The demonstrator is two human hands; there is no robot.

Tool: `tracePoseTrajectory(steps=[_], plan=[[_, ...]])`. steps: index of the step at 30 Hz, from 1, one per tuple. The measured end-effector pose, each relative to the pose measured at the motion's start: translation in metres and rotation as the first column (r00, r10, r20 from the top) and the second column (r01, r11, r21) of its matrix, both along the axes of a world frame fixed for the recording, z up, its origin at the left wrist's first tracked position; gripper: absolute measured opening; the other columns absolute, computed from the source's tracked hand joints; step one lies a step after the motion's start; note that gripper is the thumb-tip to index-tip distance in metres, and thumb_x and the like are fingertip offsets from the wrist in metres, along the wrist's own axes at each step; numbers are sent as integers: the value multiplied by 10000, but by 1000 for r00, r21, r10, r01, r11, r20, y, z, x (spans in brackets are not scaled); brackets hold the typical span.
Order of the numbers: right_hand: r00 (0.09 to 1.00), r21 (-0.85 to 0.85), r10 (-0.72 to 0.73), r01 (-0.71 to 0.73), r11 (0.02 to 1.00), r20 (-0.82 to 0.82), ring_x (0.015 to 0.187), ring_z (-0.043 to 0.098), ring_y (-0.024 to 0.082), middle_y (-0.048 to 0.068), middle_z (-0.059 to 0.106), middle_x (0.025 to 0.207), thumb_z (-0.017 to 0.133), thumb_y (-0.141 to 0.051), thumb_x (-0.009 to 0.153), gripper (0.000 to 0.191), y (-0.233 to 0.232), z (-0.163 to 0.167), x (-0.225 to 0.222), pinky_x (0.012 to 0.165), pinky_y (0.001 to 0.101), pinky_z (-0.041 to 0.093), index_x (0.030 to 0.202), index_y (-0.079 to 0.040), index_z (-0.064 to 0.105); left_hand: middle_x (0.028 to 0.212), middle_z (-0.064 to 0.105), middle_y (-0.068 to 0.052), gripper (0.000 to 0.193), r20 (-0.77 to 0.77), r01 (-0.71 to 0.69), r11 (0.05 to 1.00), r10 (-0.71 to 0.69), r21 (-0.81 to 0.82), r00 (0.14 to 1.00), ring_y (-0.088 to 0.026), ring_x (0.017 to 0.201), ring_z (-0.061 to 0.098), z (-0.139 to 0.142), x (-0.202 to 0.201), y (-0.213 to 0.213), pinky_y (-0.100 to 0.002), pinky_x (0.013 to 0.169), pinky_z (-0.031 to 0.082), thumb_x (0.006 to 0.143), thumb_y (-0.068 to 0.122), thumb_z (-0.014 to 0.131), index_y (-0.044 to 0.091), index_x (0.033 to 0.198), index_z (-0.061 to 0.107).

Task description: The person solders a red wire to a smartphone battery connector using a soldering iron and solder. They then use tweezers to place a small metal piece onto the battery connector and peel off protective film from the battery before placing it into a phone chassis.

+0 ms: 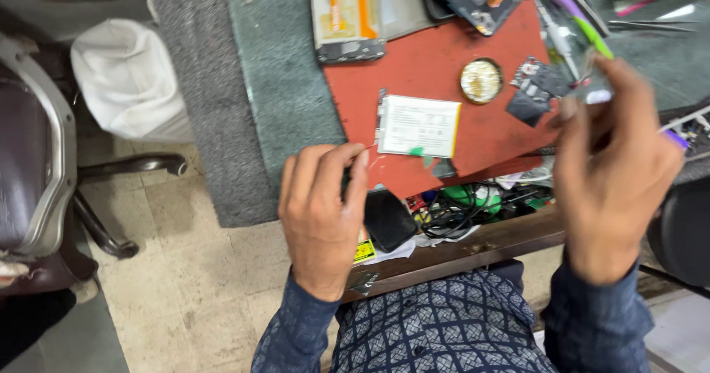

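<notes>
My left hand (319,214) is curled around a small black device (386,217) at the near edge of a red work mat (421,69). My right hand (614,169) is raised at the right, its fingertips pinching a small pale part (597,95); what the part is I cannot tell, it is blurred. A white phone battery (418,126) lies on the mat between my hands. A round brass-coloured tin (481,81) and dark circuit-board pieces (536,88) lie beyond it on the mat.
An opened phone with its orange battery (346,14) lies at the back of the grey desktop (277,69). Green and purple tools (569,10) are at the back right. An open drawer (473,203) holds cables. A white bag (126,77) and a chair (37,158) stand on the left.
</notes>
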State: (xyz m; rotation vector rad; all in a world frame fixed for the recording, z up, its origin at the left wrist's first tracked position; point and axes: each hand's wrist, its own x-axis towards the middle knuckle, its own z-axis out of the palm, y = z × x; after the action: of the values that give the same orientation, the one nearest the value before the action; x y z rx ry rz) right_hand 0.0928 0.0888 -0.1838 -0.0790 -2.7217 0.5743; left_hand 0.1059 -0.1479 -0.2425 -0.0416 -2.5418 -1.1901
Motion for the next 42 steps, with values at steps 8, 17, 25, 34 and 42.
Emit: tracePoseTrajectory(steps=[8,17,25,34,42], plan=[[986,385,71,-6,923,-154,828,663,354,142,690,823,728,3,1009,57,109,-27,-49,752,450,483,1049,-6,689,994,658,-64,128,62,-48,999,49,-18,997,-234,928,618,9,7,23,-364,813,511,924,48,759,45,1046,720],[938,278,274,-211,937,-211,1042,568,319,104,645,1066,742,18,916,115,112,-28,-80,899,430,449,1017,-36,748,978,661,-76,131,49,-92,994,95,-59,994,-239,932,614,11,9,38,-365,820,511,902,24,763,39,1023,716],[927,211,306,-261,942,-218,1033,538,332,95,620,1062,801,-21,897,97,101,-37,-117,884,429,440,985,-38,762,971,664,-78,128,61,-103,992,107,-70,992,-233,917,621,14,7,43,-358,809,518,894,25,761,33,1012,713],[917,233,372,-334,913,-142,1049,540,365,153,594,1030,807,-9,871,141,114,-43,-132,909,460,420,933,-19,681,980,664,-73,126,52,-102,994,104,-49,993,-236,901,620,14,2,40,-355,781,517,911,62,774,41,1023,721],[935,285,351,-324,902,-47,954,609,269,98,628,1038,732,29,977,206,86,-12,-115,869,377,477,1175,1,684,996,657,-51,131,62,-81,996,80,21,995,-236,927,613,14,3,27,-360,776,516,926,72,757,52,1046,711]])
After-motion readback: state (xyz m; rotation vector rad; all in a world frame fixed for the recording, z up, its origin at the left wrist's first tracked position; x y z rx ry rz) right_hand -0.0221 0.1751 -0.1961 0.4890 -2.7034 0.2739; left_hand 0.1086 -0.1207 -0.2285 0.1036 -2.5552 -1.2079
